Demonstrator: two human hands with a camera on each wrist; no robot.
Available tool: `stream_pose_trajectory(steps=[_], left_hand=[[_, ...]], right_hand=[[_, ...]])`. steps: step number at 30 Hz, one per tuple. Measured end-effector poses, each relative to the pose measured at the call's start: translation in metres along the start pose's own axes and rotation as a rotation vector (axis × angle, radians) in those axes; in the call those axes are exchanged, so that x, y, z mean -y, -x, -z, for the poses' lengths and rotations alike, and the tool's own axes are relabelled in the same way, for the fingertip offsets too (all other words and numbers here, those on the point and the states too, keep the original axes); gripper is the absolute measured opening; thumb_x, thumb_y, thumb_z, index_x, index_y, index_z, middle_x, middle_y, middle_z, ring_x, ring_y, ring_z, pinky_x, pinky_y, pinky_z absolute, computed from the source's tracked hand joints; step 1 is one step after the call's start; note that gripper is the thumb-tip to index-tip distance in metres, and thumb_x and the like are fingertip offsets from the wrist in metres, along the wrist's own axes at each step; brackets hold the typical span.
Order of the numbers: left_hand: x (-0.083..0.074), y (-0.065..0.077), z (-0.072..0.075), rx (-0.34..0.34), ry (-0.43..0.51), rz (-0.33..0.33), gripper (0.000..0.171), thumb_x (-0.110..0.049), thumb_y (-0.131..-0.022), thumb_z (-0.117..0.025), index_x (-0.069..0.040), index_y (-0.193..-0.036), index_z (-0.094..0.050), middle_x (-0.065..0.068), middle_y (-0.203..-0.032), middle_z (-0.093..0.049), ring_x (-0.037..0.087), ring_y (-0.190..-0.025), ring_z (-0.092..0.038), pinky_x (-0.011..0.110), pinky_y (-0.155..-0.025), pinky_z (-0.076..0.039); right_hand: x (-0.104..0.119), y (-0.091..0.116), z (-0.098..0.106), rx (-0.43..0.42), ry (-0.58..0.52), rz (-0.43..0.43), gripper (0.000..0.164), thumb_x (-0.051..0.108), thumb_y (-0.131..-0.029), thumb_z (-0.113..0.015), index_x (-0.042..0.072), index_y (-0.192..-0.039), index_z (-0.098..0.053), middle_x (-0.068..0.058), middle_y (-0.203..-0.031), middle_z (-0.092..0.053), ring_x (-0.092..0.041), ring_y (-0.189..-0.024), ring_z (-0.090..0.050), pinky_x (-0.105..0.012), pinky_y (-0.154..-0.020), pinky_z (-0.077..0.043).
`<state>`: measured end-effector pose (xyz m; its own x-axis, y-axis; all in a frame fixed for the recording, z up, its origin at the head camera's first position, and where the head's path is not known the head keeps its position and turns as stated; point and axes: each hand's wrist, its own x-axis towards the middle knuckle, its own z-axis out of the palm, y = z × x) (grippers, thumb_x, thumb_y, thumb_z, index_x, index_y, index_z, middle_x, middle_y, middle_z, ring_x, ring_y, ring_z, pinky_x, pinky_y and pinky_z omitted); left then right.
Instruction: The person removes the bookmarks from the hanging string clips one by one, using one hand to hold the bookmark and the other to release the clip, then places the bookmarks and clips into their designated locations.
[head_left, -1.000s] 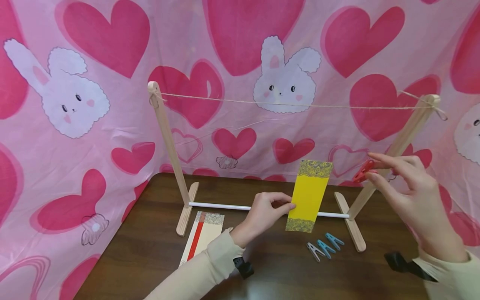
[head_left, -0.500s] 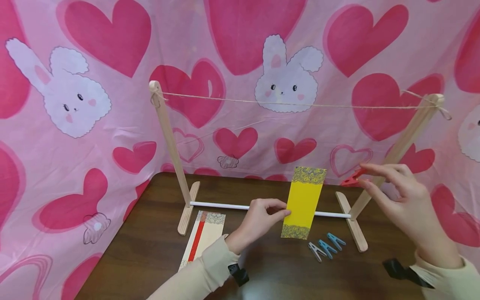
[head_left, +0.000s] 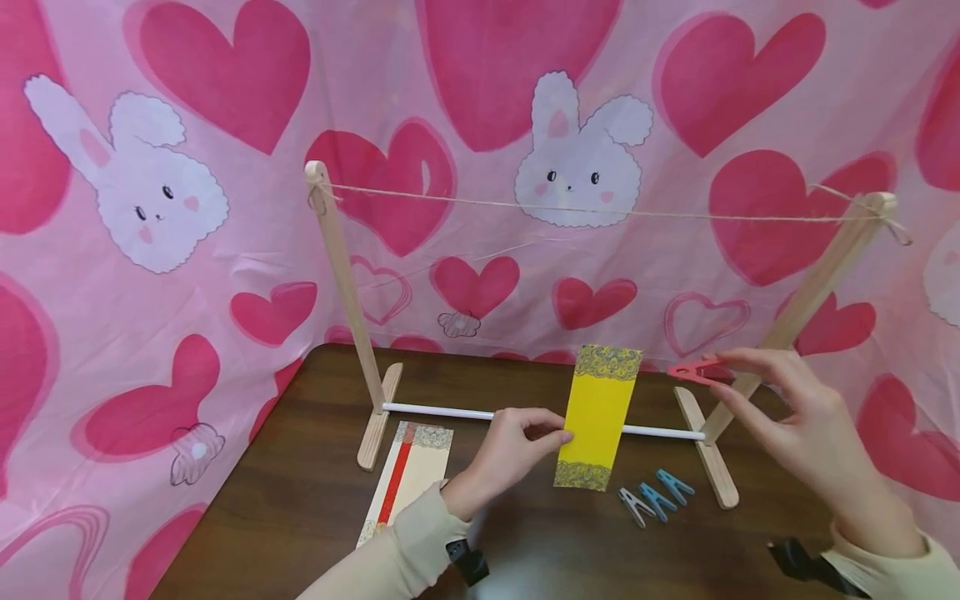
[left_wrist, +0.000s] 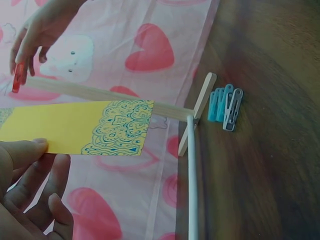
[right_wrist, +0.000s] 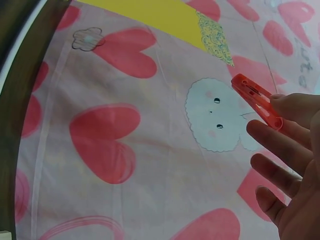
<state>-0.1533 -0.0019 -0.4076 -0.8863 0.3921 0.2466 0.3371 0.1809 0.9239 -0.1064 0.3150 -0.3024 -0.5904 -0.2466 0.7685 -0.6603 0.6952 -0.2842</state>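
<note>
Between thumb and fingers, my left hand (head_left: 517, 446) pinches the left edge of a yellow card (head_left: 597, 417) with lacy patterned bands at both ends. The card is held up, slightly tilted, in front of the white rod. To its right, my right hand (head_left: 806, 425) pinches a red clothespin (head_left: 692, 372) by its handle end, its tip pointing left at the card's upper corner. A small gap separates clothespin and card, also in the right wrist view, where the clothespin (right_wrist: 257, 101) shows close up. Overhead, a thin string (head_left: 600, 212) runs between two wooden posts.
A cream card with a red stripe (head_left: 408, 471) lies on the brown table (head_left: 555, 554), partly behind my left forearm. Blue clothespins (head_left: 658, 502) and a pale one (head_left: 635, 507) lie at right. A wooden post (head_left: 348, 300) rises on the left, another (head_left: 817, 283) on the right.
The yellow card has moved down and slightly left in my left hand. My right hand has moved left and down, and the red clothespin has turned from slanting to nearly level, closer to the card.
</note>
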Motion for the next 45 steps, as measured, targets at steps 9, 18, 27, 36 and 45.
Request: stream_pose_trajectory(steps=[9,18,27,36,45], left_hand=[[0.004,0.006,0.006,-0.001,0.021,0.033,0.020,-0.019,-0.091,-0.082,-0.011,-0.110,-0.083,-0.001,-0.102,-0.079,0.007,-0.077,-0.067,0.022,-0.074,-0.058],[0.007,0.012,0.011,-0.007,0.001,0.068,0.018,-0.018,-0.091,-0.083,-0.012,-0.107,-0.083,-0.003,-0.099,-0.079,0.009,-0.077,-0.065,0.022,-0.073,-0.057],[0.016,0.020,0.017,-0.032,-0.046,0.058,0.016,-0.018,-0.090,-0.083,-0.010,-0.104,-0.083,-0.001,-0.096,-0.079,0.008,-0.075,-0.065,0.023,-0.069,-0.056],[0.026,0.029,0.025,-0.053,-0.045,0.048,0.015,-0.016,-0.090,-0.083,-0.009,-0.103,-0.083,0.001,-0.093,-0.078,0.010,-0.073,-0.067,0.023,-0.068,-0.057],[0.034,0.036,0.036,-0.048,-0.071,0.072,0.012,-0.015,-0.091,-0.082,-0.010,-0.102,-0.082,-0.001,-0.091,-0.078,0.008,-0.072,-0.064,0.024,-0.067,-0.056]], right_hand=[[-0.002,0.008,-0.006,0.026,0.013,0.017,0.069,0.064,-0.093,-0.064,0.001,-0.121,-0.071,0.025,-0.118,-0.067,0.014,-0.102,-0.057,-0.005,-0.088,-0.039],[0.000,0.016,-0.013,0.075,0.053,0.001,0.061,0.064,-0.095,-0.061,0.008,-0.118,-0.073,0.009,-0.106,-0.070,0.009,-0.086,-0.054,-0.007,-0.077,-0.040],[-0.001,0.026,-0.020,0.063,-0.008,-0.006,0.058,0.060,-0.094,-0.065,0.008,-0.118,-0.074,0.002,-0.106,-0.072,0.004,-0.090,-0.057,-0.007,-0.083,-0.041],[-0.003,0.035,-0.024,0.117,-0.028,-0.012,0.044,0.017,-0.090,-0.084,0.007,-0.131,-0.072,0.001,-0.111,-0.071,0.002,-0.097,-0.057,-0.009,-0.087,-0.040],[-0.008,0.047,-0.032,0.108,-0.048,-0.012,0.038,0.013,-0.088,-0.084,0.007,-0.125,-0.074,0.001,-0.114,-0.071,0.005,-0.113,-0.057,-0.008,-0.098,-0.038]])
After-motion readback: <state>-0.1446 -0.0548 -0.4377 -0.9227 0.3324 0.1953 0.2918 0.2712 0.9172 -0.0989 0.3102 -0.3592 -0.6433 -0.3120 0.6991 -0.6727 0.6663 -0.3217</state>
